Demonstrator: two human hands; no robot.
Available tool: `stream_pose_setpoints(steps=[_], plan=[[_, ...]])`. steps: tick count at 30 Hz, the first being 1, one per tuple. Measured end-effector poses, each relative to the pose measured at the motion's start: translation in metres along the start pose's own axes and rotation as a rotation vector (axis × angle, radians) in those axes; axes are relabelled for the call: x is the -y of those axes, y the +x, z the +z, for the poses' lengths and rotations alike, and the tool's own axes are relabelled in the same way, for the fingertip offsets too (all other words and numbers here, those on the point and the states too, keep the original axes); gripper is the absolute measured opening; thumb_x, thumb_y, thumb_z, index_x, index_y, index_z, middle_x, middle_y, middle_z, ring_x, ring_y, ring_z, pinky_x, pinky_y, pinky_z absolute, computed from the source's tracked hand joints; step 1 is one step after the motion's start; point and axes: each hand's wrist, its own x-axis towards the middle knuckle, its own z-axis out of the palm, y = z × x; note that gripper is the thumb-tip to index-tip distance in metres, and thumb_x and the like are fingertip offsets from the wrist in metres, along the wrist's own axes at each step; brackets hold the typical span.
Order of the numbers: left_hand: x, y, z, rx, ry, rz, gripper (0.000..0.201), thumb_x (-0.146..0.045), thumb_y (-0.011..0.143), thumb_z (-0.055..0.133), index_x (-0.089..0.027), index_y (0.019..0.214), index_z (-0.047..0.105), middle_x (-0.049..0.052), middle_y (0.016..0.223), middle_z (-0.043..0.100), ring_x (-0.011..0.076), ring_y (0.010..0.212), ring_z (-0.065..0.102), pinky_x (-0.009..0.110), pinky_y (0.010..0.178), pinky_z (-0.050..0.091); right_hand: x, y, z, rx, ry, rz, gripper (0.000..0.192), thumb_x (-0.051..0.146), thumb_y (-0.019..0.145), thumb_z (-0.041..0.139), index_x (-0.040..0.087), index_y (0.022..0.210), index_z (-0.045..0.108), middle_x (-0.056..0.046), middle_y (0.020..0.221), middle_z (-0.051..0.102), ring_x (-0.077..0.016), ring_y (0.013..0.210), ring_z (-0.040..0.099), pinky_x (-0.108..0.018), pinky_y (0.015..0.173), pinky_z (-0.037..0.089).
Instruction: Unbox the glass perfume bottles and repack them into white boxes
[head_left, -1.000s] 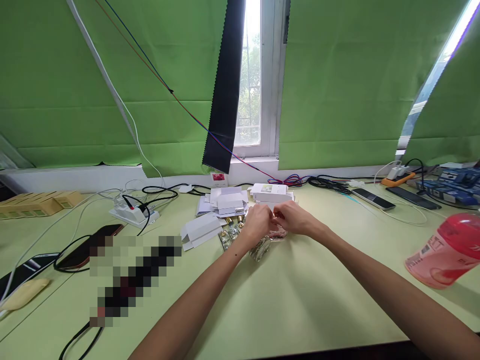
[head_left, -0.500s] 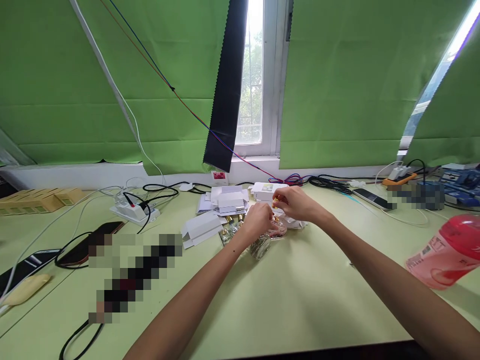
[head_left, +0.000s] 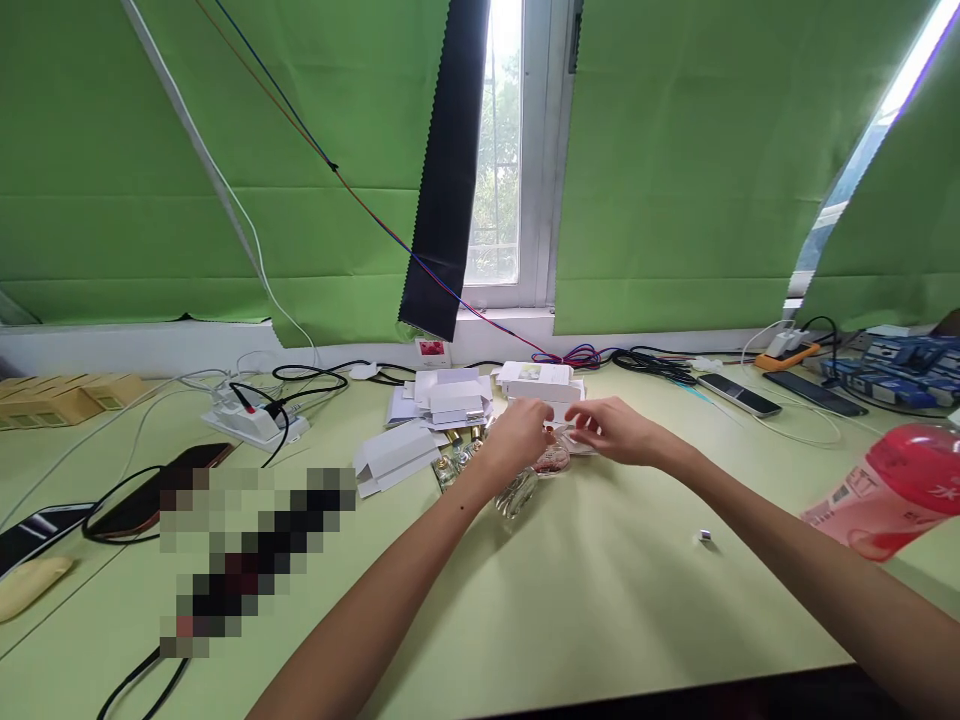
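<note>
My left hand [head_left: 519, 438] is closed above a cluster of small glass bottles, its fingers curled together at the far side; whatever they grip is hidden. Just right of it, my right hand [head_left: 619, 430] has its fingers bent but apart, with nothing visible between them. A clear glass bottle [head_left: 516, 494] lies below my left hand. Between and under the hands sits a round bottle with pinkish contents [head_left: 553, 458]. Several gold-necked glass bottles [head_left: 448, 468] show left of my left wrist, partly covered by it.
Flattened white boxes [head_left: 454, 398] and an open white carton [head_left: 397, 455] lie behind and left. A white box [head_left: 541, 380] stands behind the hands. A tiny silvery piece [head_left: 704, 537] lies near my right forearm. A red-capped pink bottle [head_left: 885, 490], phones [head_left: 739, 394] and cables surround the area.
My right hand has moved slightly right and lower, away from my left hand, and its fingers have parted. The yellowish thing at its fingertips is out of sight. My left hand stays nearly in place.
</note>
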Motion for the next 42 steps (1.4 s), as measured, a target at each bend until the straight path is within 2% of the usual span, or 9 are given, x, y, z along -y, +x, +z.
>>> stream_pose_setpoints(steps=[6,12,17,20,24,29,33,36,42], plan=[[0.002,0.009,0.005,0.017,-0.034,0.098,0.019,-0.008,0.083,0.059,-0.017,0.081,0.076,0.007,0.086,0.074,0.0207,0.086,0.065,0.029,0.078,0.047,-0.013,-0.03,0.035,-0.012,0.162,0.03,0.019,0.022,0.09,0.061,0.016,0.108,0.064,-0.004,0.078,0.07,-0.017,0.064,0.063,-0.027,0.061,0.046],[0.002,0.009,0.001,-0.011,-0.036,0.096,0.017,-0.012,0.087,0.057,-0.017,0.089,0.073,0.007,0.083,0.071,0.0196,0.079,0.062,0.028,0.072,0.046,-0.01,-0.025,0.061,-0.086,0.308,-0.013,0.037,0.025,0.093,0.058,0.018,0.129,0.053,0.0,0.075,0.067,-0.0179,0.063,0.062,-0.028,0.062,0.045],[0.008,0.013,-0.01,-0.029,-0.032,0.073,0.02,-0.007,0.085,0.057,-0.016,0.087,0.075,0.008,0.081,0.072,0.0204,0.081,0.064,0.029,0.076,0.048,-0.01,-0.033,0.046,-0.019,0.117,0.023,0.027,0.022,0.093,0.058,0.017,0.119,0.057,-0.002,0.076,0.067,-0.0192,0.068,0.062,-0.028,0.062,0.043],[0.014,0.012,-0.021,-0.079,-0.047,0.043,0.025,-0.012,0.089,0.058,-0.015,0.108,0.073,0.01,0.101,0.073,0.0204,0.087,0.065,0.031,0.086,0.049,-0.021,-0.061,0.028,0.105,-0.149,0.092,0.009,0.026,0.094,0.059,0.019,0.1,0.062,-0.008,0.085,0.069,-0.0236,0.081,0.066,-0.029,0.064,0.042],[0.023,-0.002,-0.041,-0.248,-0.098,-0.007,0.028,-0.018,0.093,0.055,-0.016,0.117,0.07,0.01,0.112,0.068,0.0146,0.072,0.064,0.031,0.084,0.051,-0.036,-0.112,0.012,0.176,-0.461,0.341,0.014,0.035,0.095,0.058,0.022,0.089,0.06,-0.012,0.089,0.069,-0.0294,0.08,0.068,-0.031,0.059,0.038],[0.033,-0.035,-0.058,-0.408,-0.128,0.052,0.021,-0.025,0.091,0.057,-0.019,0.105,0.072,0.003,0.099,0.066,0.008,0.052,0.055,0.028,0.072,0.05,-0.048,-0.152,0.031,0.241,-0.487,0.48,0.012,0.032,0.1,0.048,0.022,0.102,0.055,-0.012,0.091,0.069,-0.0304,0.081,0.07,-0.032,0.06,0.036],[0.05,-0.065,-0.058,-0.445,-0.117,0.019,0.021,-0.031,0.09,0.056,-0.019,0.098,0.073,0.002,0.092,0.065,0.0088,0.052,0.054,0.026,0.064,0.047,-0.065,-0.157,0.059,0.175,-0.422,0.426,0.023,0.004,0.091,0.039,0.021,0.098,0.053,-0.009,0.087,0.065,-0.0251,0.078,0.066,-0.032,0.063,0.036],[0.069,-0.086,-0.051,-0.471,-0.111,-0.013,0.024,-0.034,0.092,0.052,-0.019,0.093,0.072,0.002,0.088,0.065,0.01,0.054,0.054,0.026,0.062,0.045,-0.073,-0.155,0.064,0.116,-0.372,0.393,0.022,0.003,0.087,0.039,0.021,0.091,0.051,-0.01,0.086,0.063,-0.0246,0.076,0.063,-0.033,0.065,0.037],[0.107,-0.113,-0.021,-0.533,-0.099,-0.069,0.026,-0.036,0.094,0.05,-0.02,0.086,0.069,0.001,0.083,0.066,0.0113,0.057,0.053,0.026,0.063,0.044,-0.062,-0.15,0.014,-0.106,-0.227,0.241,0.024,0.026,0.098,0.036,0.024,0.075,0.043,-0.006,0.075,0.062,-0.0226,0.07,0.059,-0.033,0.067,0.04]])
